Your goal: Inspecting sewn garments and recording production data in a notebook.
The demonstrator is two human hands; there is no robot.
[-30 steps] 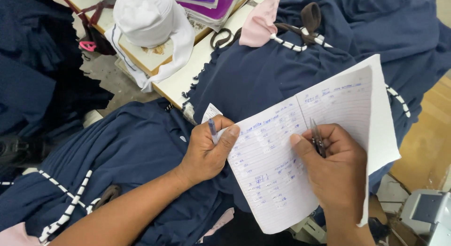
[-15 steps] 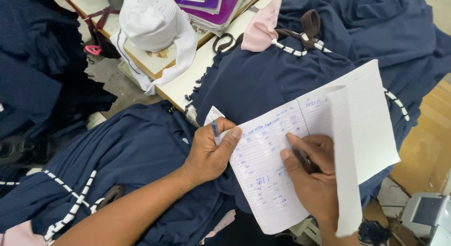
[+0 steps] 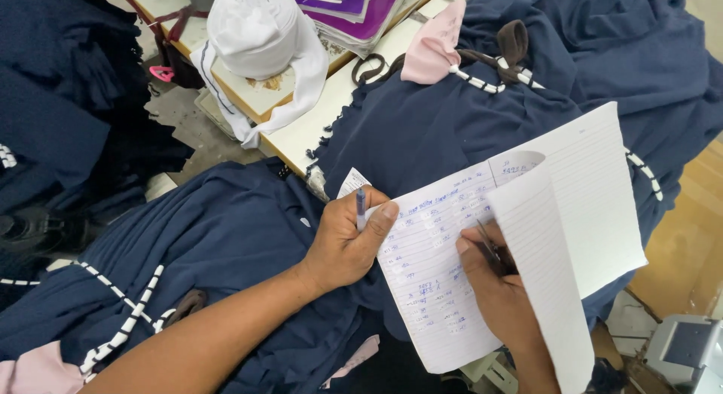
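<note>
White lined paper makes up the notebook (image 3: 444, 281), its open page covered in faint blue handwriting and lying on navy garments (image 3: 226, 236) beside the counter (image 3: 316, 130). On its near-left edge the left hand (image 3: 346, 240) pins it, grip clamped on a blue pen (image 3: 361, 206). Further right, the right hand (image 3: 489, 281) pinches small dark snips (image 3: 493, 255) while a leaf (image 3: 542, 273) curls upright over it.

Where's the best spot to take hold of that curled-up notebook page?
Take the lifted page by its free long edge, low down near the right hand, coming from the right. That edge stands curled clear of the written page, while the left hand, holding a pen, pins the notebook's left edge.
</note>
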